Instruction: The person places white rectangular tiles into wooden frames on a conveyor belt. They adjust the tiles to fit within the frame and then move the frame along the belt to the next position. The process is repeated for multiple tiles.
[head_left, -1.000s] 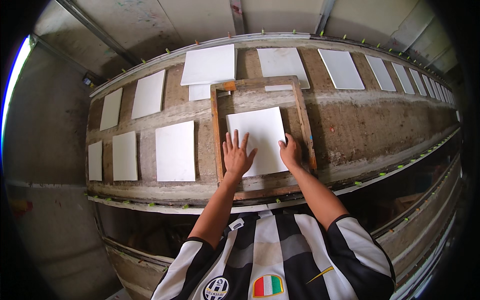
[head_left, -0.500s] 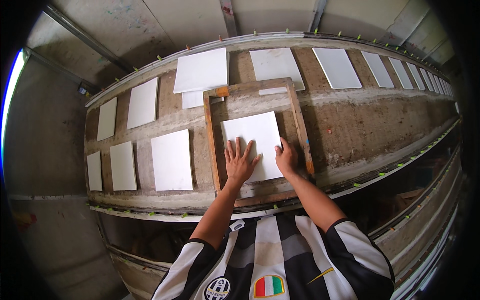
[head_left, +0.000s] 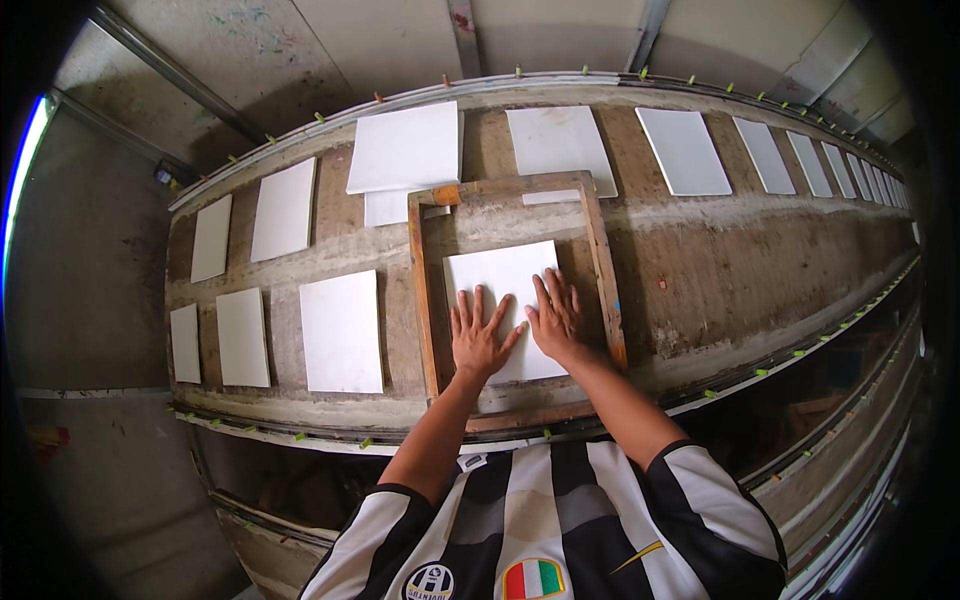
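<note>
A white rectangular sheet (head_left: 500, 262) lies flat on the long brown worktable, inside a wooden frame (head_left: 604, 265). My left hand (head_left: 482, 340) rests on the sheet's lower left part, palm down with its fingers spread. On the sheet's right side lies my right hand (head_left: 560, 318), also flat, with its thumb toward the left hand and its fingers apart. Neither hand holds anything. The frame surrounds the sheet on all sides, with gaps at its left and right. Whether any mesh spans the frame I cannot tell.
To the left lie several more white sheets, such as one close to the frame (head_left: 341, 332). Another row of white sheets (head_left: 684, 152) runs along the far side. A metal rail with small green pegs (head_left: 711, 393) edges the table (head_left: 700, 290). A wall (head_left: 400, 40) stands behind.
My right hand has moved from the sheet's right edge onto its surface and now lies flat. My left hand stays spread on the sheet. The whole view has shifted slightly.
</note>
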